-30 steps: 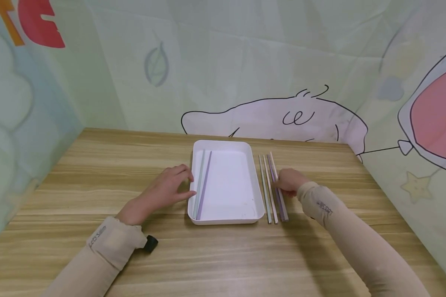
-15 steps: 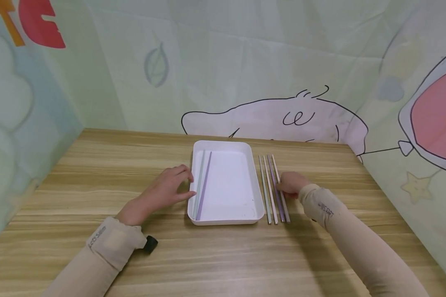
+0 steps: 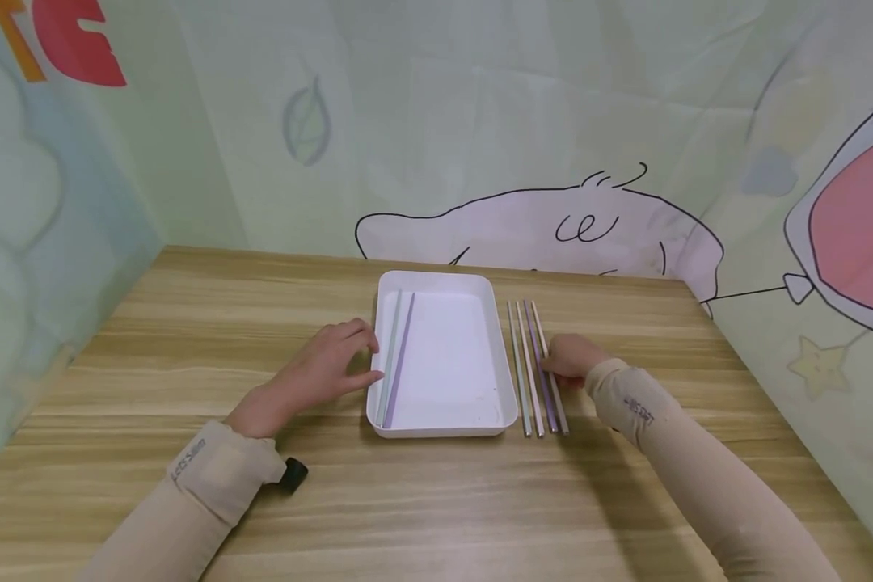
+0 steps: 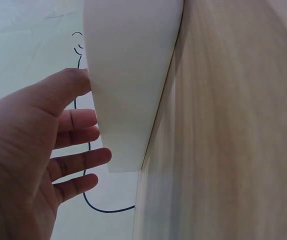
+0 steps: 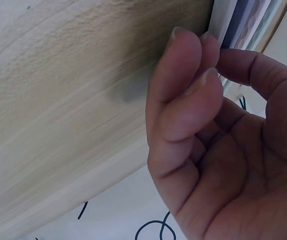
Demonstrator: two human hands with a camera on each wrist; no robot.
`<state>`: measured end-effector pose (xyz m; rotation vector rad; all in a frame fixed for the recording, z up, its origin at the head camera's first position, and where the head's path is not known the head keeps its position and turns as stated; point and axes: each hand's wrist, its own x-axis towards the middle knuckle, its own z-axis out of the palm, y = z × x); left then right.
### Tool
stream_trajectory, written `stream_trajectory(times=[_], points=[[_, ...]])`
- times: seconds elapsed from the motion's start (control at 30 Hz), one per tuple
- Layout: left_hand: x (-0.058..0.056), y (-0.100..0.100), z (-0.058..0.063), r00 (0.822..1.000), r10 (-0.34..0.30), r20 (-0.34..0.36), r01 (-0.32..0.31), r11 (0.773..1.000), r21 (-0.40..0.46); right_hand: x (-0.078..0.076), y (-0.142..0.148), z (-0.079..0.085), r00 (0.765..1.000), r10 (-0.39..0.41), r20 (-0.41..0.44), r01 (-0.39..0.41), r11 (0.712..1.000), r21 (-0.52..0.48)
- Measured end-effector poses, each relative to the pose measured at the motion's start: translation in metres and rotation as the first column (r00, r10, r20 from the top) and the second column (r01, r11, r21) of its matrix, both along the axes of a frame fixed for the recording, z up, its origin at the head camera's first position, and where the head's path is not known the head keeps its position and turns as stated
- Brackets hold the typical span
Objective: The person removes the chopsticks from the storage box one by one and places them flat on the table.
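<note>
"Pinching the outermost stick (image 3: 561, 411), is it, that right hand (image 3: 573, 356)?"

"Seems so: thumb to one side, curled fingers to the other. It ends a row of four, beside purple (image 3: 546, 396), pink (image 3: 529, 364) and green sticks (image 3: 519, 372), at three o'clock from the tray (image 3: 436, 432)."

"Which step, then?"

"Singling out or spacing one stick, I'd judge. The tray holds two more, a pale green one (image 3: 390, 356) and a slim purple one (image 3: 402, 356), along its nine o'clock wall."

"And the left hand (image 3: 327, 364)?"

"Relaxed, gripping nothing, by the tray's nine o'clock rim."

"The next move?"

"To lift, I'd want a firm pinch, straight up, then toward nine o'clock; to let go, a gentle release that spares the neighbours on the table (image 3: 436, 501)."
</note>
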<state>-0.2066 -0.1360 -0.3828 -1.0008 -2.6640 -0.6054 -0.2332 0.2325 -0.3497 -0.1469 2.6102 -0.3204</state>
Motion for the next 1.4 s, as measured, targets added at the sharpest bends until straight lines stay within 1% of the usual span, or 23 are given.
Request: stream_trajectory(times=[0.3, 0.53, 0.6, 0.87, 1.13, 1.27, 1.4], points=[[-0.001, 0.0, 0.001, 1.0, 0.001, 0.007, -0.001, 1.0, -0.011, 0.0, 0.003, -0.001, 1.0, -0.005, -0.001, 0.005, 1.0, -0.007], [-0.001, 0.0, 0.001, 1.0, 0.004, 0.012, -0.004, 1.0, -0.017, -0.001, 0.004, 0.003, 0.998, -0.056, 0.026, 0.057, 0.998, -0.033], [-0.001, 0.0, 0.001, 1.0, 0.005, 0.015, -0.005, 1.0, -0.018, -0.001, 0.004, 0.005, 0.998, -0.058, 0.034, 0.059, 0.998, -0.038], [-0.001, 0.0, 0.001, 1.0, 0.014, 0.023, -0.013, 1.0, -0.018, -0.004, 0.007, 0.009, 1.0, 0.0, 0.014, 0.0, 1.0, -0.021], [0.0, 0.0, 0.003, 0.999, 0.017, 0.028, -0.016, 1.0, -0.017, -0.007, 0.005, 0.016, 1.0, 0.017, -0.002, -0.017, 1.0, -0.014], [0.0, -0.001, 0.002, 0.999, 0.015, 0.03, -0.015, 1.0, -0.02, -0.008, 0.0, 0.02, 0.999, 0.04, -0.015, -0.04, 0.999, -0.01], [0.0, -0.001, 0.002, 1.0, 0.015, 0.025, -0.014, 1.0, -0.019, -0.01, -0.007, 0.025, 0.999, 0.038, -0.026, -0.038, 0.999, -0.006]])
